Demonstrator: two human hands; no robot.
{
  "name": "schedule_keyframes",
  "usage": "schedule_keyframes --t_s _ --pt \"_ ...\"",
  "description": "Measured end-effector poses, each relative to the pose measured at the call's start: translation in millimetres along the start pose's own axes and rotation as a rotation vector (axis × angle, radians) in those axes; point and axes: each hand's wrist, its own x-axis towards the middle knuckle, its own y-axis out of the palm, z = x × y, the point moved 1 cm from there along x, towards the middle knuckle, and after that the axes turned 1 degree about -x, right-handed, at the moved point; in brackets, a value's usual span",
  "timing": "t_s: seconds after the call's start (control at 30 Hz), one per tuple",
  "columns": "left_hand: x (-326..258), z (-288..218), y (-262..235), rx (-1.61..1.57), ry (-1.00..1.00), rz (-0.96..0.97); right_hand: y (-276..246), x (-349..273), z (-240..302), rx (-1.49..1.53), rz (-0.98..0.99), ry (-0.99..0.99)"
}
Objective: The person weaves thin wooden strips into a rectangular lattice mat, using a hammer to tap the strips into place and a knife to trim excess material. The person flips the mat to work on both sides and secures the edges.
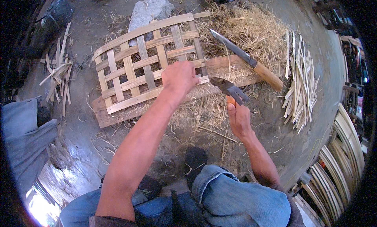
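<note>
Lattice panel of pale, flat, interwoven wooden strips (pixel 147 72), seen in the head view, lies in front of the person, its lower edge over a rough brown wooden plank (pixel 106 117). The person's bare left hand (pixel 178 77) is at the panel's lower right part, fingers curled down; their tips are hidden, so whether they grip a strip cannot be told. Just beyond the panel's lower right corner, the bare right hand (pixel 240 119) has its fingers wrapped around the orange handle of a hammer-like tool with a dark metal head (pixel 231 90). Right of the panel lies a long knife with a grey blade and brown wooden handle (pixel 247 59), near a heap of curly straw-coloured shavings (pixel 259 30). Farther right of the panel is a pile of thin pale sticks (pixel 300 85); a rough grey stone (pixel 151 11) sits behind the panel's upper edge.
</note>
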Motion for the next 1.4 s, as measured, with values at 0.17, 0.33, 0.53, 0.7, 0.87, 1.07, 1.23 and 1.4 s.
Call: schedule_keyframes --t_s 0.17,0.33,0.53,0.7,0.87,1.07,1.23,1.4 --pt "-0.8 0.9 3.5 -0.013 0.008 -0.052 9.9 12.1 -15.2 -0.108 -0.068 -0.208" --pt "-3.0 2.9 2.5 -0.021 -0.006 -0.031 4.6 23.1 2.7 -0.09 -0.038 -0.174" --pt "-2.7 -0.2 3.0 -0.024 -0.01 -0.024 21.4 19.8 -18.9 -0.245 0.076 -0.026" --pt "-3.2 1.6 2.2 -0.032 -0.003 -0.024 16.3 12.1 -2.0 -0.019 -0.16 -0.331" --pt "-2.9 2.7 1.1 -0.045 -0.02 0.007 15.4 15.8 2.9 -0.169 0.004 -0.016" --pt "-3.1 -0.1 -3.0 -0.041 -0.03 0.008 2.0 11.5 13.9 -0.147 -0.107 -0.293" --pt "-5.3 1.6 2.1 -0.043 -0.01 -0.03 -20.7 19.1 41.1 -0.191 0.036 -0.129" --pt "-7.7 13.5 9.6 -0.17 0.108 -0.082 -36.0 35.2 62.4 -0.234 0.192 -0.058"
